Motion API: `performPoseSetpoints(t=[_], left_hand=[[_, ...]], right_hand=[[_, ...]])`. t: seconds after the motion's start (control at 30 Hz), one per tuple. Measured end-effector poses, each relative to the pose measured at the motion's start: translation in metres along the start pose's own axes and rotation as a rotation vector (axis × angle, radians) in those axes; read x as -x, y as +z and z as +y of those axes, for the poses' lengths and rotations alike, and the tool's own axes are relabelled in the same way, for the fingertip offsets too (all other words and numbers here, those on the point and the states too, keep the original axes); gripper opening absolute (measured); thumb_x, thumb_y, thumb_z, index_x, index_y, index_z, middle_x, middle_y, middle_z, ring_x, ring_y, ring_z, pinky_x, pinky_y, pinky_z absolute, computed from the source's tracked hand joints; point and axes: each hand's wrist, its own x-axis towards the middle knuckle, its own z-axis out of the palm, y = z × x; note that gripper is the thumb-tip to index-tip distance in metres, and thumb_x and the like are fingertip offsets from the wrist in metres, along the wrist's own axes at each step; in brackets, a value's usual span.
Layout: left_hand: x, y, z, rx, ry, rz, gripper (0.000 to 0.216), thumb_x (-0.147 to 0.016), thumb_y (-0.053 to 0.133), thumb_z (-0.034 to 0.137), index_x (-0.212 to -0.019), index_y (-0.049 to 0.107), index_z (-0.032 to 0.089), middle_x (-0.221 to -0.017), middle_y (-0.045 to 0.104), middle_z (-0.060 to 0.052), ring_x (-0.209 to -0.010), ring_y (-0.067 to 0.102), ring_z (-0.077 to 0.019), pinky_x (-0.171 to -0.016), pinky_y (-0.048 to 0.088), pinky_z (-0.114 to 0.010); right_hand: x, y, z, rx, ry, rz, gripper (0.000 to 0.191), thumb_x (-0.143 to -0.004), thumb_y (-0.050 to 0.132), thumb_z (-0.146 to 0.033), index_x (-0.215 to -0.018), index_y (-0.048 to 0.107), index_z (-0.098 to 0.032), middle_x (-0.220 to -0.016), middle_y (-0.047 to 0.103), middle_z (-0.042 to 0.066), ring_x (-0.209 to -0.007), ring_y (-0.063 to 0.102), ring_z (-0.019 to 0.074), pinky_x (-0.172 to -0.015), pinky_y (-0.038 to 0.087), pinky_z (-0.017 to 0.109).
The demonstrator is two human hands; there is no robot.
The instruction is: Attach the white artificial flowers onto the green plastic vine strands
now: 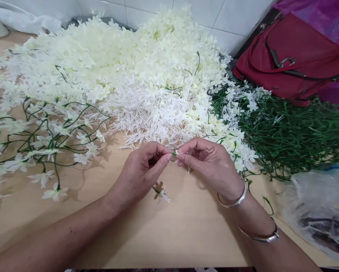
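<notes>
My left hand (142, 172) and my right hand (207, 162) meet above the wooden table (186, 226), fingertips pinched together. Between them sits a small green stem tip with a white flower piece (175, 153). The stem runs down under my left hand to a small white flower (163, 195) hanging near the tabletop. Just beyond my fingers lies a big heap of cream artificial blossoms (124, 60) and white plastic stamen pieces (147, 113). Both wrists are low over the table; silver bangles (233, 202) circle my right wrist.
Finished sprigs of white flowers on green stems (45, 143) spread at the left. A pile of bare green stems (294, 132) lies at the right, with a red handbag (294, 60) behind it and a clear plastic bag (319, 211) at the front right. A tiled wall (214, 15) stands behind.
</notes>
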Motion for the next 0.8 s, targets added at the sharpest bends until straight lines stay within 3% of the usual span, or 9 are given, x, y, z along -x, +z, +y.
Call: performPoseSetpoints(t=[0.27,0.6,0.8], left_hand=[[0.0,-0.0007,-0.0025,-0.062,0.049,0.017,0.015,-0.098,0.064,0.028,-0.089,0.07,0.017,-0.068,0.057,0.004,-0.061,0.047,-0.0098,-0.058,0.036,-0.024],[-0.0011,-0.0005,-0.005,-0.038,0.075,0.018,0.014,-0.097,0.064,0.026,-0.088,0.069,0.018,-0.072,0.061,0.003,-0.063,0.05,-0.0104,-0.061,0.039,-0.024],[0.0007,-0.0001,-0.0009,-0.011,0.029,0.0,0.017,-0.1,0.063,0.031,-0.09,0.068,0.018,-0.072,0.061,0.003,-0.064,0.05,-0.0113,-0.061,0.039,-0.025]], right_hand=[[0.0012,0.0043,0.0024,0.021,-0.014,-0.028,0.02,-0.082,0.087,-0.033,-0.082,0.074,-0.018,-0.072,0.072,0.0,-0.064,0.066,0.0114,-0.062,0.053,0.024],[-0.0049,0.0066,0.0086,-0.052,0.033,-0.073,0.026,-0.08,0.089,-0.039,-0.081,0.072,-0.019,-0.069,0.071,-0.001,-0.062,0.066,0.0108,-0.062,0.054,0.024],[-0.0071,0.0058,0.0081,-0.157,0.057,-0.091,0.031,-0.076,0.093,-0.033,-0.093,0.071,-0.02,-0.079,0.07,-0.003,-0.069,0.071,0.0103,-0.067,0.06,0.023]])
